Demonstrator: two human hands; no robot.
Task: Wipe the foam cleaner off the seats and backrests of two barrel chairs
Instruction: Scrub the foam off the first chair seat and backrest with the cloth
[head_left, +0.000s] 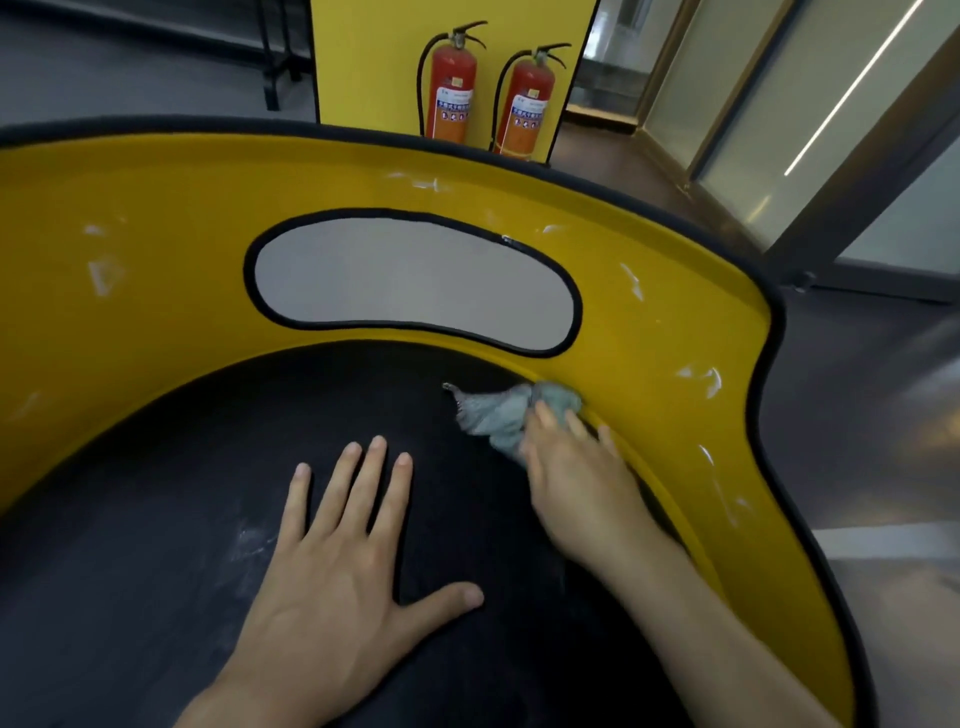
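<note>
Your left hand (337, 566) is lying flat on the black seat (156, 519) of the barrel chair, palm down, fingers spread wide and gripping nothing; the thumb is pointing off toward your right arm. Your right hand (576, 483) is reaching further in, its fingers curled narrowly over a bunched grey-blue cloth (506, 413); you are pressing that cloth at the back right of the seat, right where the black cushion is meeting the yellow backrest (156, 218), and a loose corner of the cloth is trailing leftward across the seat. Thin white smears of foam (635, 283) are showing on the glossy yellow surface, most of them on the right side and a few on the left; a faint pale patch is lying on the seat just left of your left hand. A grey oval cut-out (415, 280) edged in black is sitting in the middle of the backrest, above the seat. Beyond the chair's dark rim, two red fire extinguishers (452, 88) are standing side by side against a yellow panel (363, 57).
</note>
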